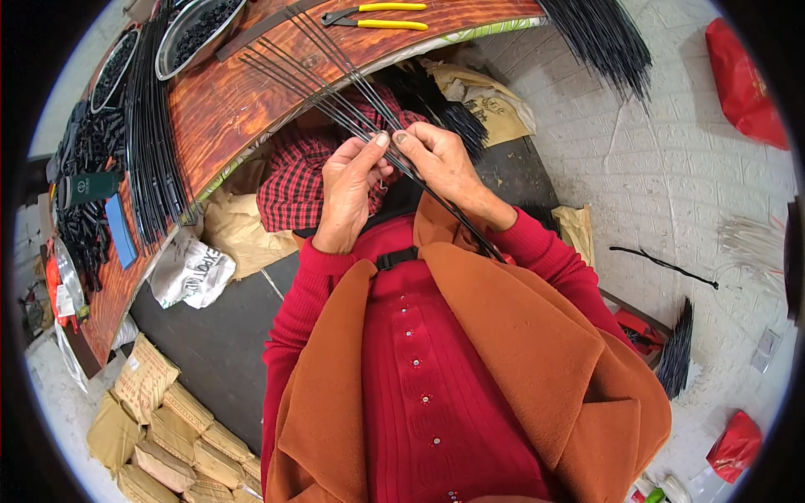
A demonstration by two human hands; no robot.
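left hand [348, 197]: fingers closed, thumb and forefinger pinching the thin black rods [335, 101] at chest height
right hand [440, 168]: fingertips pinched on the same rods, touching the left fingertips
rods: fan up from the pinch over the wooden table [251, 92] edge; the lower ends run down past the right wrist
table: yellow-handled pliers [377, 15], metal bowl [197, 33] of black bits, flat bundle of rods [155, 142] at left

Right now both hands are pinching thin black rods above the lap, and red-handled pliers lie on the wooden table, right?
Not quite: the pliers have yellow handles, not red, as the head view shows. The rest holds: the left hand and right hand pinch thin black rods, and the pliers lie on the wooden table.
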